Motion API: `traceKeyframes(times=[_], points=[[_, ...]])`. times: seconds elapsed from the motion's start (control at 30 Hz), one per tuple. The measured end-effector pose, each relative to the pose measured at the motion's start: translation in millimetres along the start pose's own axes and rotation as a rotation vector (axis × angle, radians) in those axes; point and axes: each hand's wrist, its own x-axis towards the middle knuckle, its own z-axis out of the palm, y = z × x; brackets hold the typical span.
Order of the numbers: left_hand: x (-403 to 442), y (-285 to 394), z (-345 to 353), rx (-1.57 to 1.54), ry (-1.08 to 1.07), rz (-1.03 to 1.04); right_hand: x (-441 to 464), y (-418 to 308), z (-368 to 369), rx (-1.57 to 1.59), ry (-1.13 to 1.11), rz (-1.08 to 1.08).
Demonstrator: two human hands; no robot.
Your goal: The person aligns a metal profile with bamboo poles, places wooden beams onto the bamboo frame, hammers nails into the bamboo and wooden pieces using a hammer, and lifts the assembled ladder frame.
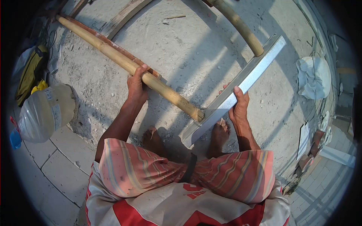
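My left hand (138,85) is wrapped round a long bamboo pole (117,56) that runs from the upper left toward the centre. The pole's near end touches or lies close to a grey metal-faced bar (237,88). My right hand (239,105) grips this bar, thumb on the shiny face and fingertips at its far edge. A second bamboo pole (239,28) comes from the top and meets the bar near its upper end. Beside the left pole lies a reddish wooden strip (113,44).
Dusty concrete floor (192,60) lies below, with my bare feet near the bar's lower end. A large plastic bottle (47,113) and a green bag (32,75) are at left. A white sack (313,77) and broken bricks (316,143) are at right.
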Motion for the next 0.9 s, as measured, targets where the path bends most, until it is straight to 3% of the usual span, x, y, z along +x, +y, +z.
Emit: traceKeyframes(times=[0.9], points=[[1.8,-1.1,-0.3,0.021,-0.032,0.031,1.2,-0.2,-2.4,-0.017,0.021,-0.005]])
